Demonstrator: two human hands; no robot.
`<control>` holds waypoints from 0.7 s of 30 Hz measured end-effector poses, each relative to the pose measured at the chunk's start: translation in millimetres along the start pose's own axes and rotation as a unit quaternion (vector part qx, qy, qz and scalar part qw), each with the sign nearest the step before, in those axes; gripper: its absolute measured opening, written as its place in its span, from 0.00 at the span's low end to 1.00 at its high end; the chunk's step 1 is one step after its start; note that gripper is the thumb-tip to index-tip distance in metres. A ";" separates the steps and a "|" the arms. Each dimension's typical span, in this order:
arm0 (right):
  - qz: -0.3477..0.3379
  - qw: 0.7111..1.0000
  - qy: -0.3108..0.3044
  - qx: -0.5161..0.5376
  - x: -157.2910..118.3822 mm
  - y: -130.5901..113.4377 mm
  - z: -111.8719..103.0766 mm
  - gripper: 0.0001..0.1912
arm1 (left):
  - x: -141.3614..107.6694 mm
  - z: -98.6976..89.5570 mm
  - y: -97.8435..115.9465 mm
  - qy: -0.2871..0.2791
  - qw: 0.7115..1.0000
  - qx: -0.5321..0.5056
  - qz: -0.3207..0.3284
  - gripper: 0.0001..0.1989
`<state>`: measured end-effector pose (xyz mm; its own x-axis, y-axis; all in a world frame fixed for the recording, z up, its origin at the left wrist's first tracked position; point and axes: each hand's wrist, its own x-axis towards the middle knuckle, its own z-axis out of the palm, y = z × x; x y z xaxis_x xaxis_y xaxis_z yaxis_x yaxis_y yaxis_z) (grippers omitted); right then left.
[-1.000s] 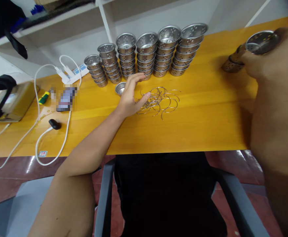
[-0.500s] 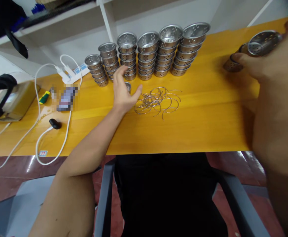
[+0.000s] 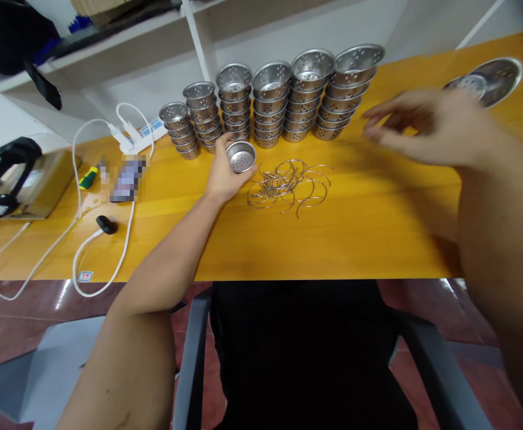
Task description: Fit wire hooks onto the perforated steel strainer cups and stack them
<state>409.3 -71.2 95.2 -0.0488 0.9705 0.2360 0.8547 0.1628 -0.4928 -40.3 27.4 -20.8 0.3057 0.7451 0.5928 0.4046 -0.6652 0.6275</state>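
A small perforated metal cup [image 3: 242, 157] sits in the curl of my left hand [image 3: 223, 173], thumb at its near side and fingers at its far left. My right hand [image 3: 427, 125], smeared by motion, is over the right part of the table with fingers stretched leftward and nothing seen in them. Behind it, perforated metal cups [image 3: 500, 80] lie tilted at the far right, partly hidden by the hand. Just right of my left hand is a tangle of curved metal wires [image 3: 283, 182].
Several stacks of perforated cups [image 3: 270, 107] stand in a row at the back of the orange table [image 3: 333, 245]. On the left are a power strip [image 3: 140, 137], a blurred-out phone [image 3: 128, 180], a green-yellow tool [image 3: 88, 178], white cables and a black mouse-like object [image 3: 106, 224].
My right hand has let go of the cups at the far right and moved left. My left hand has closed around the small cup, which shows more fully now.
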 end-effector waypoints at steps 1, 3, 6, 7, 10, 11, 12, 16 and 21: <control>-0.037 0.997 -0.072 0.013 1.1 -7.4 7.5 0.29 | 0.2 1.7 7.7 -0.015 1.000 -0.005 0.007 0.57; -0.122 0.974 -0.184 0.041 4.1 -18.2 26.4 0.38 | -0.9 4.5 22.1 -0.029 0.999 -0.013 0.006 0.56; -0.243 0.946 -0.203 0.064 9.2 -32.0 57.2 0.30 | -3.0 6.2 31.7 -0.023 1.000 -0.010 -0.008 0.52; -0.270 0.941 -0.197 0.057 11.4 -36.9 66.1 0.27 | -2.9 6.2 30.8 -0.020 1.000 -0.004 -0.009 0.51; -0.305 0.931 -0.201 0.001 21.1 -50.5 85.9 0.20 | -0.2 5.9 21.9 -0.011 1.000 0.015 0.009 0.50; -0.309 0.928 -0.206 -0.018 25.4 -54.3 90.4 0.18 | 1.1 5.9 19.1 -0.008 1.000 0.018 0.020 0.50; -0.313 0.926 -0.208 -0.035 29.7 -57.5 94.0 0.17 | 2.4 6.1 17.4 -0.005 0.999 0.018 0.031 0.50; -0.318 0.924 -0.205 -0.059 43.7 -66.7 100.7 0.16 | 6.0 6.7 20.9 -0.007 0.999 0.015 0.049 0.49; -0.283 0.930 -0.233 -0.009 46.4 -75.0 87.5 0.12 | 5.7 9.0 22.4 0.001 0.998 0.004 0.070 0.50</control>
<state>297.8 -22.9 69.8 -0.7084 0.7029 0.0634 0.6325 0.6722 -0.3849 -21.7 17.2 -7.9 0.3586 0.6453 0.6746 0.3659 -0.7620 0.5343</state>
